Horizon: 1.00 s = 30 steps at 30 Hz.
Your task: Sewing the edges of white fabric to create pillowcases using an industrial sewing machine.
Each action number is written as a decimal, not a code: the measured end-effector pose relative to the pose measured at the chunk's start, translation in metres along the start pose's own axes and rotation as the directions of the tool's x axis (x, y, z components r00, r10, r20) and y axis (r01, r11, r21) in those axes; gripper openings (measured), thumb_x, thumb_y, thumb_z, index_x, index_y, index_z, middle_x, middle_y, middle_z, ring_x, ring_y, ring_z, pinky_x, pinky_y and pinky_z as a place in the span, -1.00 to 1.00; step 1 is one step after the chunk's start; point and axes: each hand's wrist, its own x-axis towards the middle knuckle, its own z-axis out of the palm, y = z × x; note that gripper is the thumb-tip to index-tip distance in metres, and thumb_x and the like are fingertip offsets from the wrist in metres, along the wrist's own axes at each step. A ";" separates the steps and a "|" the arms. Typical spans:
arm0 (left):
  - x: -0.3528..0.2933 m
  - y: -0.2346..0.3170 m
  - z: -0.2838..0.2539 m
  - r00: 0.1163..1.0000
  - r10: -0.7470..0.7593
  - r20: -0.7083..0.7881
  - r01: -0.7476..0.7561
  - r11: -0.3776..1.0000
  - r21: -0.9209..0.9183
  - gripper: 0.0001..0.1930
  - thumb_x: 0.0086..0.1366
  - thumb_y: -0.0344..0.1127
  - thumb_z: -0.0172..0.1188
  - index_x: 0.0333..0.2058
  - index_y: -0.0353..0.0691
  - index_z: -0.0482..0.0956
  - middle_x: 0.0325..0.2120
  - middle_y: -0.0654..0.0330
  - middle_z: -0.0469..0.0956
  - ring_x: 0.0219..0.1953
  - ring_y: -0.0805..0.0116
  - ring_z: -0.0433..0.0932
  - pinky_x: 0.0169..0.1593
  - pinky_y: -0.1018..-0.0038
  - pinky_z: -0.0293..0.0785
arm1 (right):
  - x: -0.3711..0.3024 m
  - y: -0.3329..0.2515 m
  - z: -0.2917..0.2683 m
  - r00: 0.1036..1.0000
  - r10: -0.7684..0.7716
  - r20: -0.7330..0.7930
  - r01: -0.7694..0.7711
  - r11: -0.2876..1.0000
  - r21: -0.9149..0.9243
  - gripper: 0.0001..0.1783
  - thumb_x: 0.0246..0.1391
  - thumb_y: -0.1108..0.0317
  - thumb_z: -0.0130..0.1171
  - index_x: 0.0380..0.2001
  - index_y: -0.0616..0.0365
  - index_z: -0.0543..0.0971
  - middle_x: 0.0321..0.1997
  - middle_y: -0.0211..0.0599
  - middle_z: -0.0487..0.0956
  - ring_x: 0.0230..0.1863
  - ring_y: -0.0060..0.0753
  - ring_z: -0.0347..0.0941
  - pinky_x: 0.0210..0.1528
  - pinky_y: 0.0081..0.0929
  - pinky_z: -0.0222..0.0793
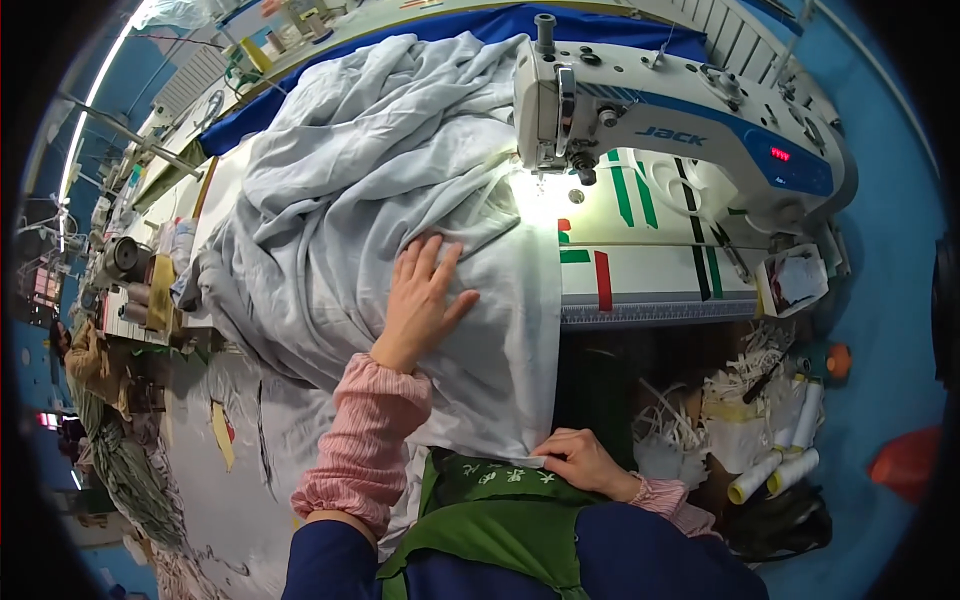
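Observation:
A large pale grey cloth (350,150) lies in folds over the sewing table and hangs down toward my lap. Its straight right edge runs from beneath the needle of a white and blue sewing machine (660,130) to my waist. My left hand (422,300) rests flat on the cloth, fingers spread, to the left of that edge. Near my green apron (490,535), my right hand (583,462) pinches the near corner of the cloth's edge between thumb and fingers. The machine's lamp lights the needle area brightly.
Coloured tape strips (603,280) and a ruler strip (650,312) mark the table's front. Thread snips (732,252) lie beside a small white box (795,278) at right. Below are thread cones (790,470) and fabric scraps (745,400). Far left, a person (88,365) is partly visible.

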 end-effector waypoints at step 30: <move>0.123 -0.081 0.026 0.996 0.066 0.060 -0.069 0.996 0.050 -0.33 0.25 0.18 0.15 0.21 -0.11 0.40 0.19 -0.14 0.28 0.20 -0.15 0.26 0.28 0.18 0.18 | 0.082 -0.012 -0.042 0.929 -0.148 -0.339 0.099 0.983 -0.158 -0.76 -0.17 0.66 0.28 -0.34 0.25 0.67 -0.42 -0.24 0.64 -0.39 -0.30 0.51 -0.36 -0.45 0.41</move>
